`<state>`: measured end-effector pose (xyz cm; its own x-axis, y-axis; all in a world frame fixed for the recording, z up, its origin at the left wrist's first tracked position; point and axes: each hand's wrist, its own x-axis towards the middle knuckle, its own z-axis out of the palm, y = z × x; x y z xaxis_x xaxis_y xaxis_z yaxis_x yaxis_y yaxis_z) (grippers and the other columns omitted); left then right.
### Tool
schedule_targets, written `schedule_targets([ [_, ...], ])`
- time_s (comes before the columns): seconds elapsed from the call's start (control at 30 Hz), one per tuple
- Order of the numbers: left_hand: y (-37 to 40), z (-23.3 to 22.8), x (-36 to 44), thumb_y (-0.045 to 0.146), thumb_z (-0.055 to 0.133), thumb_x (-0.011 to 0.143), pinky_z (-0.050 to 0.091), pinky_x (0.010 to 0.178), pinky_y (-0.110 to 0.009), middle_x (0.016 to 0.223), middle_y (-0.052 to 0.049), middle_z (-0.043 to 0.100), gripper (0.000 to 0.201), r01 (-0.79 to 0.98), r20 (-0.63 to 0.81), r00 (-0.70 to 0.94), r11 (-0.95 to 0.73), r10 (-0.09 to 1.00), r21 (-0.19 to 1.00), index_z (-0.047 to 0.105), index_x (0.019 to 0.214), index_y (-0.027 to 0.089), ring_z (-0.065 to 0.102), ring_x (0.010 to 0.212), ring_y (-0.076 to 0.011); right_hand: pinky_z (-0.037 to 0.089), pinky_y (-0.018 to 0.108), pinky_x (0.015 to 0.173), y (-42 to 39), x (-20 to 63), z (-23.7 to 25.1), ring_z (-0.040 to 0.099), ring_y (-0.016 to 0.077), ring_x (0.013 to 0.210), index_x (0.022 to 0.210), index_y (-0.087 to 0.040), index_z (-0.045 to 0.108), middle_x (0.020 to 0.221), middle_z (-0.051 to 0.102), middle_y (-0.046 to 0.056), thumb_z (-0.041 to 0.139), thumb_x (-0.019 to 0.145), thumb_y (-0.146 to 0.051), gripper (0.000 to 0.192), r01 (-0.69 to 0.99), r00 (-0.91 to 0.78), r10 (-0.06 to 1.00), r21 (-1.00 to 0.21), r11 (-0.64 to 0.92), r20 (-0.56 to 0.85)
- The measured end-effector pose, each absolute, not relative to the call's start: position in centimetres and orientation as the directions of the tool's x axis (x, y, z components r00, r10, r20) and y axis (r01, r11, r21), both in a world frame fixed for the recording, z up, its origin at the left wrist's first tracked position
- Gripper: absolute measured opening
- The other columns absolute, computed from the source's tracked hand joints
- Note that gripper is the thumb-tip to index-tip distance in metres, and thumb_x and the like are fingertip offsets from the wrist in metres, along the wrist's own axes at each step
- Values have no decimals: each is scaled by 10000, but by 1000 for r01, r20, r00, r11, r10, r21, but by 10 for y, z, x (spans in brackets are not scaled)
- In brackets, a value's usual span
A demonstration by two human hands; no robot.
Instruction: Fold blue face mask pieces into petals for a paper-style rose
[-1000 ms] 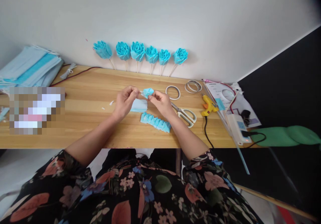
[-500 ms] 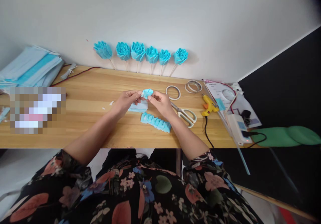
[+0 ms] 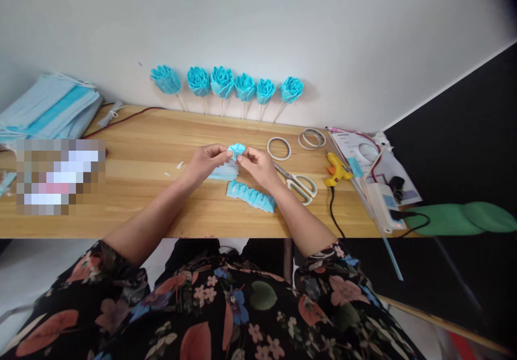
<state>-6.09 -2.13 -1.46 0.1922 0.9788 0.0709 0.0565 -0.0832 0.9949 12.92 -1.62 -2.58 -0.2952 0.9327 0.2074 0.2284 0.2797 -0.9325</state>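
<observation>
My left hand [image 3: 205,162] and my right hand [image 3: 258,165] meet over the middle of the wooden table [image 3: 145,198]. Both pinch a small blue folded fabric piece [image 3: 236,149] between their fingertips, just above the tabletop. Under the hands lies a pale blue mask piece [image 3: 223,173]. A pleated blue strip [image 3: 251,196] lies on the table right in front of my right wrist.
Several blue fabric roses on sticks [image 3: 222,83] lean on the wall. Two tape rings [image 3: 278,148], scissors [image 3: 298,183], a yellow glue gun [image 3: 336,169] and a power strip [image 3: 382,207] lie right. Stacked blue masks [image 3: 48,107] sit far left.
My left hand has slid right and lowered, closing in on the right hand. The blue folded piece is now pinched tighter between both hands.
</observation>
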Motion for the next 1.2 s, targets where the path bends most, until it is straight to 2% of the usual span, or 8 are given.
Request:
schedule_targets([
  [0.4, -22, -18, -59, 437, 747, 746, 340, 540, -245, 633, 15, 567, 299, 28, 119, 176, -126, 977, 992, 616, 685, 176, 459, 569, -97, 415, 282, 698, -21, 130, -17, 549, 138, 713, 726, -206, 585, 758, 664, 4, 563, 885, -460, 301, 245, -341, 924, -932, 268, 176],
  [0.6, -27, -12, -57, 390, 737, 766, 368, 584, -257, 659, 8, 591, 247, 103, 159, 164, -178, 974, 979, 636, 712, 172, 495, 614, -110, 393, 277, 661, -23, 129, -18, 494, 127, 669, 732, -209, 551, 697, 545, -27, 621, 850, -455, 282, 278, -322, 925, -913, 297, 202],
  [0.7, -27, -12, -57, 408, 738, 773, 392, 603, -264, 660, 0, 616, 255, 46, 131, 209, -143, 969, 989, 652, 707, 178, 516, 622, -119, 383, 277, 651, -21, 129, -20, 459, 124, 655, 707, -213, 519, 673, 500, -33, 606, 847, -429, 272, 301, -309, 927, -903, 306, 211],
  [0.9, -23, -16, -60, 430, 744, 776, 421, 621, -273, 626, -10, 619, 282, -75, 75, 270, -57, 960, 996, 662, 656, 188, 524, 611, -124, 412, 282, 702, -17, 133, -18, 502, 137, 713, 740, -211, 541, 724, 551, -22, 612, 836, -428, 248, 207, -351, 915, -937, 282, 198],
  [1.07, -23, -13, -62, 435, 755, 752, 412, 599, -272, 618, -10, 619, 292, -60, 81, 243, -68, 967, 996, 651, 634, 189, 507, 589, -122, 423, 280, 735, -15, 137, -18, 546, 137, 749, 760, -198, 574, 776, 618, -9, 631, 848, -433, 258, 141, -437, 886, -961, 239, 156],
  [1.2, -25, -10, -62, 466, 756, 750, 400, 587, -267, 614, -9, 616, 312, -8, 90, 216, -91, 972, 996, 657, 657, 185, 505, 587, -122, 447, 283, 798, -14, 139, -18, 594, 149, 833, 878, -204, 639, 865, 657, 0, 629, 883, -454, 250, 128, -444, 881, -962, 240, 161],
])
